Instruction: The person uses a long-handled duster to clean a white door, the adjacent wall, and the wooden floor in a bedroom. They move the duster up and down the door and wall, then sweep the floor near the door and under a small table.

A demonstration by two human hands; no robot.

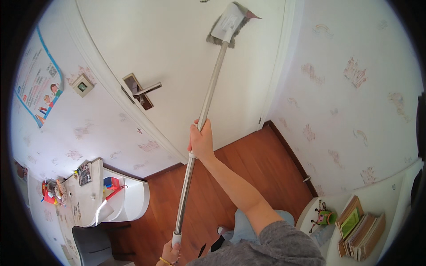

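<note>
A long metal mop pole [211,86] runs from the bottom of the head view up towards the top. At its far end, a white flat mop head [229,23] with a grey fluffy pad lies against the white door [179,43]; a reddish pointed piece sticks out at its upper right. My right hand [201,139] grips the pole near its middle, just above a white collar. Lower down, my left hand [171,252], with a yellow band at the wrist, is closed around the pole's lower end by a white sleeve; the picture's edge partly cuts it off.
A metal door handle [146,89] juts out left of the pole. At lower left are a desk [93,196] with shelves and a dark chair [91,244]. Books [362,236] and a green-and-pink cup [326,217] stand on a white shelf at lower right. The floor [253,163] is reddish wood.
</note>
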